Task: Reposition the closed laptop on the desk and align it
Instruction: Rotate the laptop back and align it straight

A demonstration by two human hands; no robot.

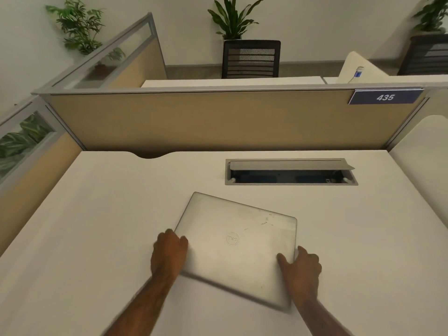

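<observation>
A closed silver laptop [238,241] lies skewed on the white desk [97,226], turned clockwise so its edges do not run parallel to the desk's. Its near edge looks blurred. My left hand [169,253] grips the laptop's left edge, fingers curled over the lid. My right hand [301,270] holds the right edge near the front corner, thumb resting on the lid. Both forearms reach in from the bottom of the view.
A grey cable box [291,172] with its flap raised is set into the desk behind the laptop. A tan partition [218,120] with a "435" sign [385,97] closes the back. A side panel stands at the left, a white divider at the right.
</observation>
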